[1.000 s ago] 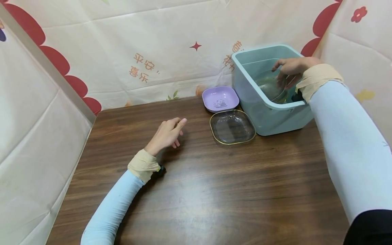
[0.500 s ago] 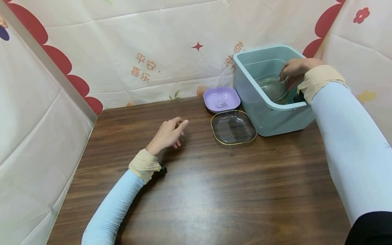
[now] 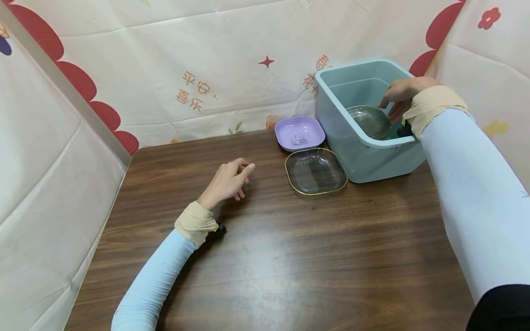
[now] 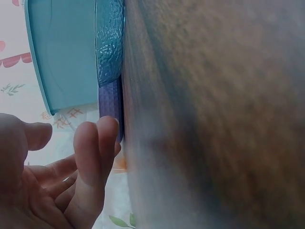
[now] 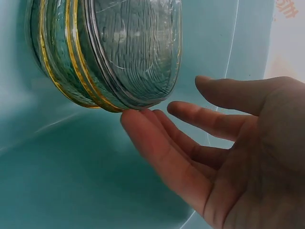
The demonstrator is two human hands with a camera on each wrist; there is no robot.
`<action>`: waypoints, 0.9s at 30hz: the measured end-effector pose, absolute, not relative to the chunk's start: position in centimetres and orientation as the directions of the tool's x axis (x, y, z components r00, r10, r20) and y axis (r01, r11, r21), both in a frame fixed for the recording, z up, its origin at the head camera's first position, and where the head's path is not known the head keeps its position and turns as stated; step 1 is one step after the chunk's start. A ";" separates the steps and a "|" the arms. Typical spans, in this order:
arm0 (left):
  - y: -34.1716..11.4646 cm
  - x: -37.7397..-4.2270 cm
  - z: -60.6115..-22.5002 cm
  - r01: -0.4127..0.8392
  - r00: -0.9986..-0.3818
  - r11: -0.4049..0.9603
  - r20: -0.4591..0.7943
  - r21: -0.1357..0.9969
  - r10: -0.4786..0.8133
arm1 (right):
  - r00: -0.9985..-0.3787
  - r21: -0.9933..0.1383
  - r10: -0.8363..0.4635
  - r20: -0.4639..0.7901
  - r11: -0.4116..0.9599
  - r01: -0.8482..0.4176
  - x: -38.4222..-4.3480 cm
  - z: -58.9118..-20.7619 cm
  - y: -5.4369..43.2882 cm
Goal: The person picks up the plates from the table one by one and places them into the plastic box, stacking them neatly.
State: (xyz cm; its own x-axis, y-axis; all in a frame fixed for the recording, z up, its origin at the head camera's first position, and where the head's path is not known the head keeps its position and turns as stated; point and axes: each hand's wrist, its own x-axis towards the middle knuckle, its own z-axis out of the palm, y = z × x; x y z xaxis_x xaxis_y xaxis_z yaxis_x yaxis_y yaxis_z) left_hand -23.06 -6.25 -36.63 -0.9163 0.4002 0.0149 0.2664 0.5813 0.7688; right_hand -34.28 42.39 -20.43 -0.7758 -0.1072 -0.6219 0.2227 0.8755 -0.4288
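My right hand [image 3: 399,95] reaches into a light blue plastic tub [image 3: 345,110] at the right back. Inside the tub are several clear glass dishes [image 5: 136,47], stacked on edge in the right wrist view, some with gold rims. Fingertips touch the lower edge of the nearest dish, while the thumb stands apart from it. The top glass dish [image 3: 369,120] shows left of that hand in the head view. My left hand [image 3: 225,181] hangs low over the table with loosely bent fingers and holds nothing.
A purple square dish [image 3: 300,133] with a panda print sits against the tub's left side. In front of it lies a clear gold-rimmed plate [image 3: 316,171] on the brown wooden table [image 3: 265,248]. A printed cloth [image 3: 232,50] hangs along the back.
My right hand has shifted rightward inside the tub, from over the glass dish to its right edge. The left hand, purple dish and clear plate stay in place.
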 end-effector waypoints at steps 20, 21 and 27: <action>-6.3 -23.1 -36.7 0.279 -0.911 0.593 0.014 0.755 0.411 | -0.947 -0.435 -0.122 -0.298 0.900 0.021 -33.7 -16.2 41.4; -6.3 -23.1 -36.7 0.279 -0.912 0.594 0.013 0.755 0.411 | -0.958 -0.426 -0.121 -0.260 0.905 0.001 -33.5 -15.9 40.9; -6.3 -23.2 -36.5 0.297 -0.910 0.601 0.030 0.742 0.413 | -0.989 -0.380 -0.118 -0.091 0.922 -0.076 -32.2 -14.0 37.7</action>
